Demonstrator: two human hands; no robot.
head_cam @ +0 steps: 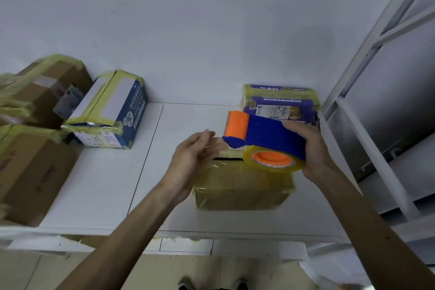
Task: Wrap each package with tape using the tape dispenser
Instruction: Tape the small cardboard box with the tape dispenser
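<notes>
Right hand (313, 148) clamps the blue tape dispenser (266, 139), held just over the brown package (242, 190) at mid-table (106, 183). Left hand (193, 155) is loose-fingered at the orange mouth, holding nothing (the tape end itself is too faint to see). Best now: catch the end, pull flat, press down on a top edge. The purple box (280, 103) crowds behind; open room lies left, before the blue box (113, 113).
</notes>
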